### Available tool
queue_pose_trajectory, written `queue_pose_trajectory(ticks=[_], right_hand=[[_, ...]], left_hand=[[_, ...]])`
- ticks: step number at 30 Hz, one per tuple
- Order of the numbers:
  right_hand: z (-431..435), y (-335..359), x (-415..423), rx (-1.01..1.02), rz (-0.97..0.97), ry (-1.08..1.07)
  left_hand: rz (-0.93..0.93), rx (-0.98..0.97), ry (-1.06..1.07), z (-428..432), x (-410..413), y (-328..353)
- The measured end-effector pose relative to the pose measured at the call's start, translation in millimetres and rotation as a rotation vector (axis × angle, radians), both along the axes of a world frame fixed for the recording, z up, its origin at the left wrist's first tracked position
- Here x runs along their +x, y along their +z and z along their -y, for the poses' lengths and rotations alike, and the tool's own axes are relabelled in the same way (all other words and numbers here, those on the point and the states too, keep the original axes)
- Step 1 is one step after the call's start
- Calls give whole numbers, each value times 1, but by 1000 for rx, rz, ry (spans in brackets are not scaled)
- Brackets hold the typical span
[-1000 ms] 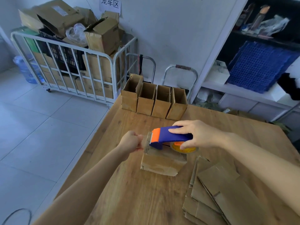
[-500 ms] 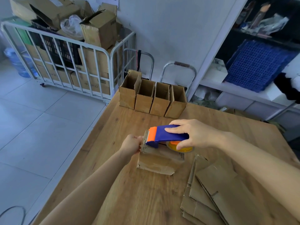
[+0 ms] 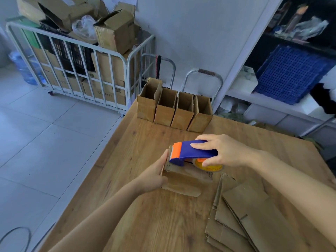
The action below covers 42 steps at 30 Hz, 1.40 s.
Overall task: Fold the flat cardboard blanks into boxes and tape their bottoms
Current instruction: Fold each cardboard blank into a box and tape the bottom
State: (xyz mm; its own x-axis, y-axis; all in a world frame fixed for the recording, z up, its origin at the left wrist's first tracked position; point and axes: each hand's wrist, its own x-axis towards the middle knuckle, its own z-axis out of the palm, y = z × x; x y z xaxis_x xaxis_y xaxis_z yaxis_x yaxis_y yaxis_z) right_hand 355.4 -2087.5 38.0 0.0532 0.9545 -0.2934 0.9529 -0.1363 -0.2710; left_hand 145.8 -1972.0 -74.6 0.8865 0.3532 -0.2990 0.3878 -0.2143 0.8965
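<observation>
The right hand (image 3: pixel 225 151) clasps the blue-and-orange plastic tape dispenser (image 3: pixel 192 153). The left hand (image 3: pixel 154 176) lies straight-fingered against the left end of the small brown cardboard box (image 3: pixel 183 180), bracing it. The taping step looks nearly run out, since the dispenser's orange cutter sits at that left edge. Next comes a firm tear, then smoothing the tail down. The box rests upturned on the wooden table (image 3: pixel 145 219), creased and ragged-edged. Four folded brown boxes (image 3: pixel 174 113) stand in a row beyond it, with flat cardboard blanks (image 3: pixel 245 220) stacked to its right.
</observation>
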Motion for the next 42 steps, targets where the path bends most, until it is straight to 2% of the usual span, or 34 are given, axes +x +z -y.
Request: queue_pose_trajectory(ticks=[2, 9, 16, 21, 25, 27, 29, 31, 36, 42], right_hand=[[2, 2, -3, 1, -12, 9], [15, 7, -9, 37, -80, -16], [44, -1, -30, 69, -138, 52], [83, 1, -14, 54, -100, -31], [89, -18, -29, 13, -49, 44], [93, -31, -33, 14, -65, 37], [97, -38, -31, 35, -88, 2], [99, -41, -30, 53, -104, -14], [100, -47, -31, 63, -108, -3], [123, -55, -26, 82, -176, -120]], left_hand=[[-38, 109, -84, -7, 9, 5], [-32, 435, -162, -27, 24, 20], [-32, 517, -252, -26, -18, 12], [-115, 586, -232, -40, -43, 16], [-212, 662, -347, -30, -38, 13], [-288, 781, -394, -25, -38, 8], [-353, 995, -407, -14, -35, 6], [-319, 1162, -412, 8, -28, 3], [-269, 1099, -398, 42, -21, -19], [-274, 1122, -429, 39, -21, -19]])
